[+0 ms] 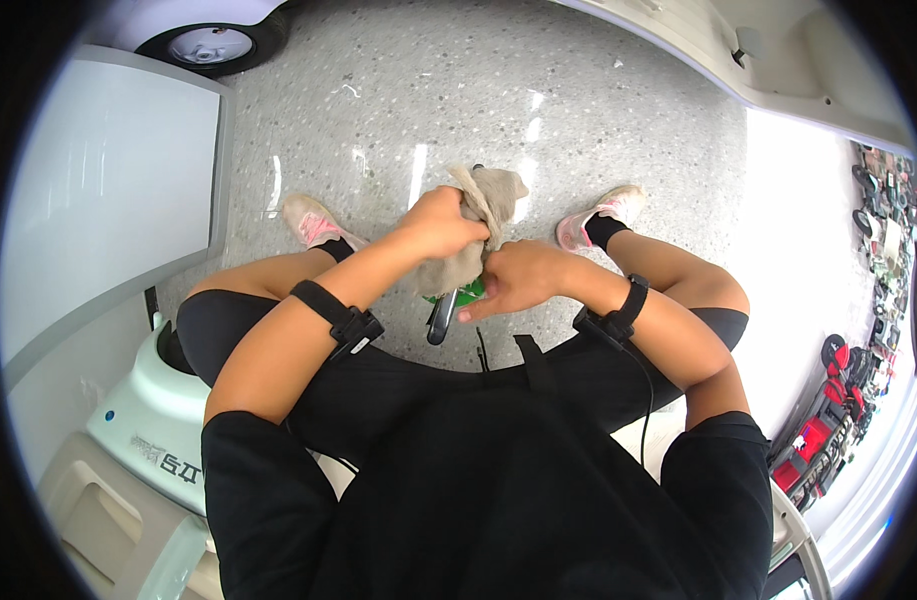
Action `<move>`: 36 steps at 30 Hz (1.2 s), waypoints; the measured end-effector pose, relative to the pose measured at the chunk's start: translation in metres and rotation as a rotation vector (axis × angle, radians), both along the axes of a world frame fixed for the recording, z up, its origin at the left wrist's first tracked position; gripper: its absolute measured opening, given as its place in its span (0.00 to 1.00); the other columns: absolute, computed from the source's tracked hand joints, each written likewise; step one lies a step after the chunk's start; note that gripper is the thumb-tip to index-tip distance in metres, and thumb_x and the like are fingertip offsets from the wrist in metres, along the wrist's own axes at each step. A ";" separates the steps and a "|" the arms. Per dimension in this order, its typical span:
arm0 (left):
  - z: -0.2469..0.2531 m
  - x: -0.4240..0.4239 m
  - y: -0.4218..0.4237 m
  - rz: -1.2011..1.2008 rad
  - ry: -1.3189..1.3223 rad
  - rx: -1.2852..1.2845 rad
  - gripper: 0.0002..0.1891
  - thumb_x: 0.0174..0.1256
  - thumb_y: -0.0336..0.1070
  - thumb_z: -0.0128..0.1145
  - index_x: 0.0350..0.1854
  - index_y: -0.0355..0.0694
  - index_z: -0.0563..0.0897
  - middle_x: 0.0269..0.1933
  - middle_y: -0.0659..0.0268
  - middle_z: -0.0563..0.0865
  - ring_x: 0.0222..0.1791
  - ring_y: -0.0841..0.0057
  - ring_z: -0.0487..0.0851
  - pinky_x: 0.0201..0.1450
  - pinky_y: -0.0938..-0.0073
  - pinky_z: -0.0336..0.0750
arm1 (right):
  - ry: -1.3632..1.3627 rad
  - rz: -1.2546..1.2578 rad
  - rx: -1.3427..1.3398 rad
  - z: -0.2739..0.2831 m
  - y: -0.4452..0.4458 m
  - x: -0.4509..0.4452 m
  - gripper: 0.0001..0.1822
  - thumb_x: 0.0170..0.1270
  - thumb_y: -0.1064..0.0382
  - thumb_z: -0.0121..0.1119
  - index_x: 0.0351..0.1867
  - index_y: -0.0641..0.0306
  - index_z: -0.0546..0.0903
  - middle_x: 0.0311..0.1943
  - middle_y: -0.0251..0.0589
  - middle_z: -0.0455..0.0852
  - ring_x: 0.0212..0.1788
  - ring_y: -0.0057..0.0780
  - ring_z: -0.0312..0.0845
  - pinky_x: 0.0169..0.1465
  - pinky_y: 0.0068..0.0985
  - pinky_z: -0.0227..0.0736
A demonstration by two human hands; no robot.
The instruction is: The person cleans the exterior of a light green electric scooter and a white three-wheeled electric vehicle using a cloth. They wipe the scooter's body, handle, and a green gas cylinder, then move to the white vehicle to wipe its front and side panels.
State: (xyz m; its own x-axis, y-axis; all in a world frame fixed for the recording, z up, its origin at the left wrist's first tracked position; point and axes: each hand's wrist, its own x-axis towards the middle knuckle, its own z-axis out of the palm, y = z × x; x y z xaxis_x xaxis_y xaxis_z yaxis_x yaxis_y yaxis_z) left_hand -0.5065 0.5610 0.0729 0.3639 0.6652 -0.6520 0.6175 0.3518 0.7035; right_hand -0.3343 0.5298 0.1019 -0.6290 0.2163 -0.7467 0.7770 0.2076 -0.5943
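My left hand grips a crumpled beige cloth, which is bunched around a partly covered object between my knees. From under the cloth, a shiny dark bar with a rounded end points down toward me. Beside the bar shows a small green part. My right hand curls its fingers against the green part and the lower edge of the cloth, its thumb stretched out near the bar. The cloth and my fingers hide most of the object, so its kind is unclear.
Speckled, glossy floor lies ahead. A grey-framed panel stands at left, near a vehicle wheel. A pale green vehicle body is beside my left thigh. A cream vehicle panel curves overhead right; red machines stand far right.
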 end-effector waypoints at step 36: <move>-0.021 0.015 -0.003 0.492 -0.427 -0.088 0.18 0.63 0.31 0.62 0.56 0.32 0.82 0.50 0.59 0.89 0.48 0.73 0.87 0.52 0.70 0.80 | 0.162 -0.309 0.019 -0.008 -0.005 0.005 0.44 0.63 0.20 0.54 0.20 0.66 0.85 0.20 0.49 0.84 0.29 0.46 0.84 0.39 0.38 0.77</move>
State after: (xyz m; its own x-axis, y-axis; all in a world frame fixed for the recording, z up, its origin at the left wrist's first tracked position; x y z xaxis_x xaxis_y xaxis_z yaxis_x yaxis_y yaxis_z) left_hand -0.4915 0.5579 0.0516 0.2694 0.7707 -0.5775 0.0425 0.5896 0.8066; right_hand -0.3289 0.5251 0.0942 -0.6418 0.4278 -0.6364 0.7007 -0.0102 -0.7134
